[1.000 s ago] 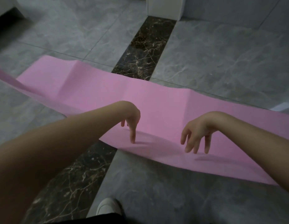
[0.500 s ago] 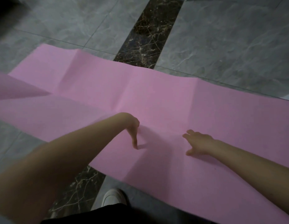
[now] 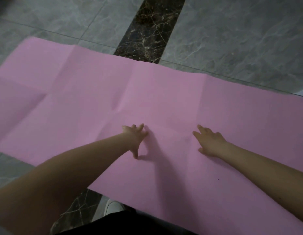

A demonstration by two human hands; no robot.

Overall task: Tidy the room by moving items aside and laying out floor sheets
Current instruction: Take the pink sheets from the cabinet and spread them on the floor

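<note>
The pink floor sheet [image 3: 164, 92] lay spread flat across the grey marble floor [image 3: 240, 31], running from the left edge of view to the right, w/ fold creases dividing it into panels. Its far edge crossed the dark veined tile strip [image 3: 152, 28], and the strip showed again under the near edge by the person's feet. The left hand [image 3: 135, 138] rested on the sheet near the middle, fingers spread and straight, thumb pointing back toward the person, gripping nothing. The right hand [image 3: 208, 141] lay just beside it, a bit apart, palm down, fingers splayed flat on the pink, also holding nothing. Both forearms reached in from the bottom corners. The light was dim, so whether the palms pressed fully onto the sheet was hard to say; prob. they did. A white shoe [image 3: 113, 207] peeked out at the near edge, beside dark clothing [image 3: 130, 223].
</note>
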